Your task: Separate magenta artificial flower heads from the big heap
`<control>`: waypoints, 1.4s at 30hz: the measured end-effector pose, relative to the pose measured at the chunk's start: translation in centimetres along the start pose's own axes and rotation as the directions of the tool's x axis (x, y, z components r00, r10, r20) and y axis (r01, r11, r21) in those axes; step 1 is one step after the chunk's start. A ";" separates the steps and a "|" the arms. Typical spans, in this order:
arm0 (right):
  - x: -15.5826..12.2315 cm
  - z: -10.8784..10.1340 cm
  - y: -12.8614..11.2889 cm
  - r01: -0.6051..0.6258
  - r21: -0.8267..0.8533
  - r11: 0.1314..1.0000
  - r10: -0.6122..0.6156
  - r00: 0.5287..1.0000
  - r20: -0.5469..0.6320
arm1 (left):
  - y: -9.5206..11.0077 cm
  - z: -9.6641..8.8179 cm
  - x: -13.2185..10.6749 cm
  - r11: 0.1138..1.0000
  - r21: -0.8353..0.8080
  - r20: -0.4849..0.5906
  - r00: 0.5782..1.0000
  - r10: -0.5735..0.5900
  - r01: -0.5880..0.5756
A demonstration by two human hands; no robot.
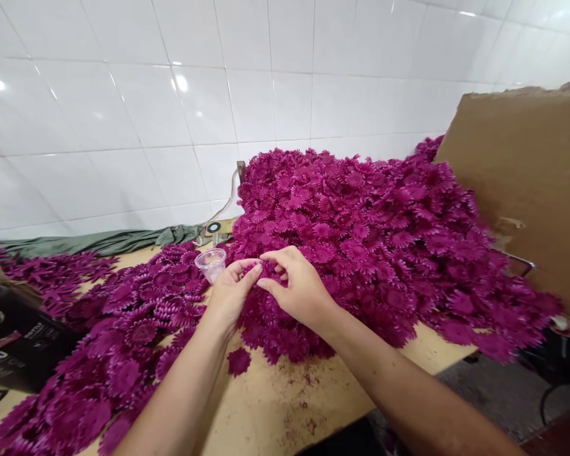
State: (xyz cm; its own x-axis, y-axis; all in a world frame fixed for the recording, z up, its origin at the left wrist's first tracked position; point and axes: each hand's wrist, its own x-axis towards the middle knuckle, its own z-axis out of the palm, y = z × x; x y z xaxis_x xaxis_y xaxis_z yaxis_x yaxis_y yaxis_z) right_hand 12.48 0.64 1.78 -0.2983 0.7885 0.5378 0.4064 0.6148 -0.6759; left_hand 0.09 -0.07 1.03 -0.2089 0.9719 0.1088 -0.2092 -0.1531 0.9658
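At centre frame, a left hand (237,283), its grip narrow, seemingly pinches a magenta, fringed, fabric-like flower (266,271) beside a right hand (297,285) whose grip is unclear, light pressure likely serving best.

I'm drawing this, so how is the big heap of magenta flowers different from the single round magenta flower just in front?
The big heap of magenta flowers is piled high; the single round magenta flower lies low. The heap spreads widely, while the single flower is small. The heap's flowers overlap; the single flower lies on the bare tan wooden-looking tabletop. Both are magenta with jagged edges.
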 end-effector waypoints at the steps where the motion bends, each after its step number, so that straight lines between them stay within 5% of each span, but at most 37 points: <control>1: 0.1 0.0 0.1 0.015 0.014 1.000 -0.016 1.000 0.015 | -0.1 0.0 0.0 1.000 -0.007 0.007 1.000 -0.007 0.007; 8: 1.2 -0.4 0.3 -0.214 0.262 0.941 0.232 0.972 -0.040 | 0.0 0.2 -0.5 0.998 -0.058 0.093 0.996 -0.019 0.024; 15: -0.3 -0.8 0.2 -0.010 0.254 0.967 0.043 0.991 -0.125 | 0.4 0.4 -0.4 0.985 -0.171 -0.023 1.000 -0.008 0.004; 19: -0.9 -2.0 -0.1 -0.017 0.332 0.943 0.060 0.991 -0.120 | 0.5 0.6 0.0 0.984 -0.178 -0.061 0.998 -0.015 0.004; 24: -0.1 -4.4 1.1 -0.081 0.442 0.893 0.196 0.955 -0.221 | 0.7 -1.0 0.4 0.985 -0.169 -0.270 0.962 -0.032 -0.015; 29: 1.6 -3.1 2.6 -0.180 0.289 0.940 0.253 0.938 -0.237 | 0.3 -0.6 0.0 0.991 -0.126 -0.203 0.979 0.009 -0.035; 37: 2.2 -1.6 2.1 -0.272 0.386 0.882 0.332 0.938 -0.096 | -0.6 -0.4 -0.1 0.996 -0.094 -0.128 0.992 -0.023 0.011; 42: 2.3 -1.4 2.5 -0.328 0.411 0.851 0.351 0.936 0.021 | -0.4 -0.5 -0.5 0.997 -0.051 0.007 0.999 -0.049 0.049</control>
State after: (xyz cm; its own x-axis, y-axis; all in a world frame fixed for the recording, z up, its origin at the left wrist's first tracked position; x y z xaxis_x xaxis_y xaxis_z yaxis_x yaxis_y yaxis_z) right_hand 14.05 4.01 2.04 -0.1548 0.9541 0.2562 0.0890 0.2718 -0.9582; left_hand -0.17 -0.61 0.46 -0.1921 0.9794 0.0628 -0.2680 -0.1139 0.9567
